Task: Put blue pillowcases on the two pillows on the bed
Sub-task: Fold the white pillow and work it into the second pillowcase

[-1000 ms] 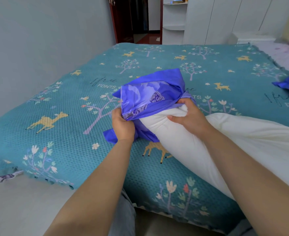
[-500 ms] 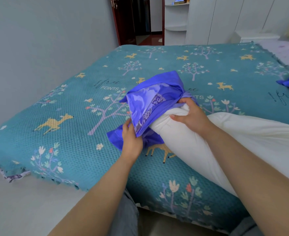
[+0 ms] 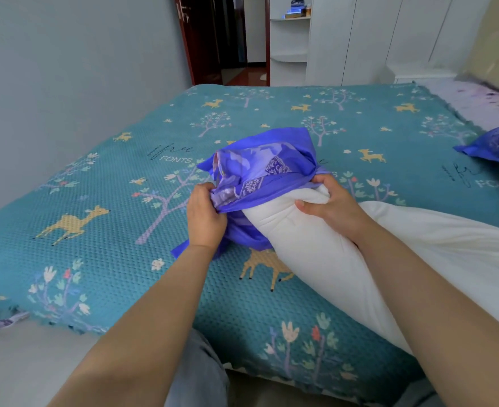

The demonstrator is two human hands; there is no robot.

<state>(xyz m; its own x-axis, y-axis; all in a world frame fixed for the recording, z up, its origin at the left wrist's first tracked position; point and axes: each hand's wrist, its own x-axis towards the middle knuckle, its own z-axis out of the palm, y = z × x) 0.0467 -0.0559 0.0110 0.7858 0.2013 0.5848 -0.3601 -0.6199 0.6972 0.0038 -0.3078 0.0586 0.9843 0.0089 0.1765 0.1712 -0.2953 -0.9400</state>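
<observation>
A bare white pillow [image 3: 324,248] lies across the teal bedspread [image 3: 101,201], its far end tucked into the mouth of a bunched blue pillowcase [image 3: 260,165]. My left hand [image 3: 205,217] grips the near edge of the pillowcase opening. Pinching the pillow's end at the upper edge of the opening is my right hand [image 3: 329,202]. A second pillow in a blue patterned case [image 3: 498,151] shows at the right edge of the bed, partly cut off.
A grey wall runs along the bed's left side. White wardrobes [image 3: 360,39] and corner shelves stand behind the bed, beside an open dark doorway [image 3: 227,39]. The bed's front edge hangs just before my legs.
My left hand let go low on the pillowcase and took hold higher up at the opening's edge. My right hand stayed on the pillow's end.
</observation>
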